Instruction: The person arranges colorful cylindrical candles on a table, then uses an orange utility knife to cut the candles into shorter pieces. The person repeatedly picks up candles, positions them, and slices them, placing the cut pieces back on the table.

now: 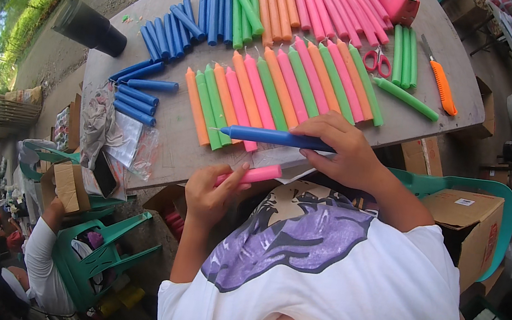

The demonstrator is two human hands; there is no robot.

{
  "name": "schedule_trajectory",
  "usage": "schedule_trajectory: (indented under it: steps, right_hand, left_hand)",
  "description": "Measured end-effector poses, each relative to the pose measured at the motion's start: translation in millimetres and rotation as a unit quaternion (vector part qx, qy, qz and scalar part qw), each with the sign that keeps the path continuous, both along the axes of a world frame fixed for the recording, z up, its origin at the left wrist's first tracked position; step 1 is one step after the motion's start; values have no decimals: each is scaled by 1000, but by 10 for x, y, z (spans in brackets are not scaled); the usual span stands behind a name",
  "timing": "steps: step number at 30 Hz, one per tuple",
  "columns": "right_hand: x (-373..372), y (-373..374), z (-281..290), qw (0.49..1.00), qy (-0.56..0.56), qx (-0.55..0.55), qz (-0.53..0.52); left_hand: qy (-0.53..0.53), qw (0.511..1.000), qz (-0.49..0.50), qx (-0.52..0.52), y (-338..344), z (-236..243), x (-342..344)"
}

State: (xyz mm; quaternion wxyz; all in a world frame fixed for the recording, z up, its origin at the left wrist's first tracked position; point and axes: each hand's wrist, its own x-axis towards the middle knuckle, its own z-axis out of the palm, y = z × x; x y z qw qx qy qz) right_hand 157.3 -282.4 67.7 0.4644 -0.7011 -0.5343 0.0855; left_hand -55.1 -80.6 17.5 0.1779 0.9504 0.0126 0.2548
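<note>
My right hand (353, 155) grips a blue candle (272, 137) by its right end, its wick pointing left. Lower and to the left, my left hand (204, 193) is closed around a pink candle (262, 174). Both candles are held above the near edge of the table. Just beyond them lies a slanting row of orange, green and pink candles; an orange candle (196, 107) is at its left end. A clear plastic sheet or bag (282, 158) shows partly between my hands. Blue candles (140, 96) lie in groups farther left.
At the far edge lie more pink candles (316, 12), with a pink tape dispenser (393, 1). Red-handled scissors (378, 62) and an orange utility knife (443, 88) lie right. A dark tumbler (91, 25) stands far left. Lower left, another person's hand touches a cardboard box (71, 186).
</note>
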Motion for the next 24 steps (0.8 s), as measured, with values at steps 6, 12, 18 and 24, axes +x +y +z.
schedule_trajectory:
  steps: [6, 12, 18, 24]
  right_hand:
    - [501, -1095, 71, 976, -57, -52, -206]
    - [770, -1962, -93, 952, 62, -93, -285]
    - [1117, -2232, -334, 952, 38, -90, -291]
    - [1301, -2178, -509, 969, 81, 18, -233]
  left_hand:
    - [-33, 983, -180, 18, -728, 214, 941]
    - [-19, 951, -307, -10, -1506, 144, 1735]
    - [-29, 960, -278, -17, -1982, -85, 2201]
    - [-40, 981, -166, 87, -2118, -172, 2385]
